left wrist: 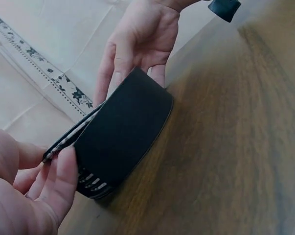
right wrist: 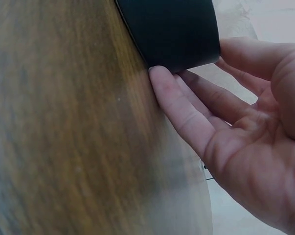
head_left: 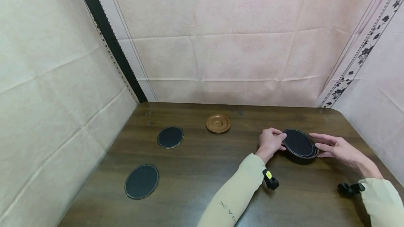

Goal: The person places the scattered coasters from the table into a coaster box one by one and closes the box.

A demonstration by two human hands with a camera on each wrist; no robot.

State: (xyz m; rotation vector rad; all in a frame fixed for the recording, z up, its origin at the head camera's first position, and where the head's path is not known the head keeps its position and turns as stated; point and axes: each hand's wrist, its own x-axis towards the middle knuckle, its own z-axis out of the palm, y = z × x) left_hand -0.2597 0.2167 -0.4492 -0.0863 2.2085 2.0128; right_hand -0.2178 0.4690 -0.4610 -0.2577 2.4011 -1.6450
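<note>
At about four o'clock on the table (head_left: 202, 171), the black round holder (head_left: 300, 150) stands between the left hand (head_left: 270, 142), apparently pinching a coaster's (head_left: 298, 142) edge, and the right hand (head_left: 334, 148), whose straight fingers touch its wall.

A dark wooden table (head_left: 202, 185) with a visible grain carried everything. Its far edge and left edge met hanging cloth. On its far middle lay a small round wooden saucer (head_left: 218, 123), light brown, with a raised rim. Left of that, a flat black round mat (head_left: 170, 137) with a pale edge lay on the wood. Nearer and further left lay a second black round mat (head_left: 141, 181) of the same kind, well apart from the first. On the right side stood a black round holder (head_left: 300, 148), low-walled, with more black discs stacked in it, resting directly on the tabletop.
</note>
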